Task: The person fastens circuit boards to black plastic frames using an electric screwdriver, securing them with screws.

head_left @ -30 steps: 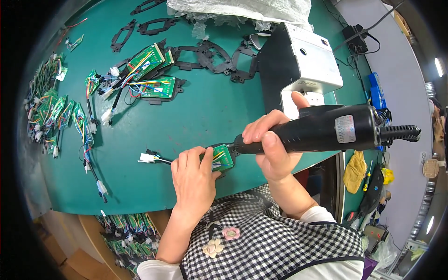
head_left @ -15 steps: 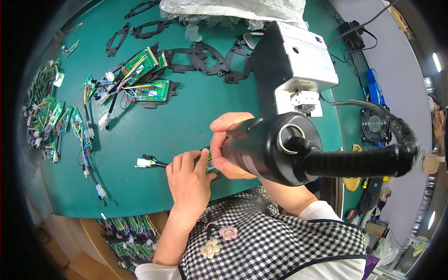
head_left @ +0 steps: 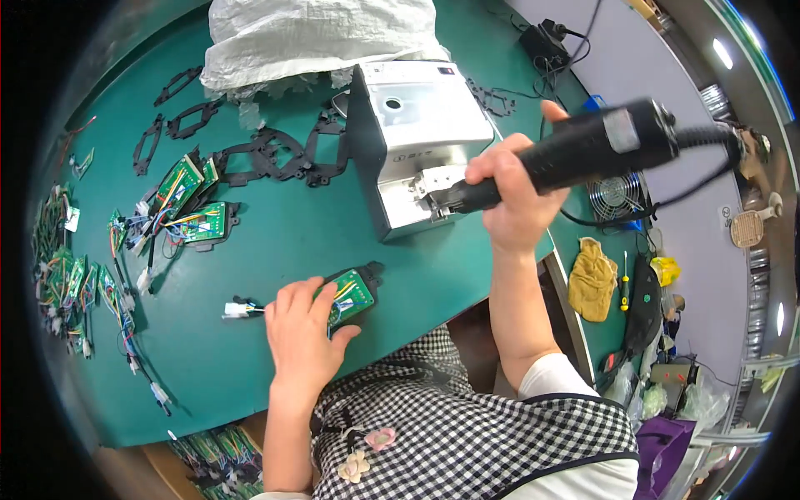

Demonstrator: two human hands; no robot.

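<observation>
"What is touched by the left hand (head_left: 304,337)?"
"The green board (head_left: 353,296) on the counter (head_left: 425,287), with loosely spread fingers (head_left: 293,298)."
"And farther right?"
"At the silver box (head_left: 429,121), the right hand's (head_left: 515,200) curled fingers are wrapped around the black tool (head_left: 587,150)."

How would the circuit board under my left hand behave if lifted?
The green circuit board looks flat and backed by a black frame, so it would probably stay stiff. Its wires, ending in a white connector, would likely flop. Uncovered wiring on its face suggests some fragility.
</observation>
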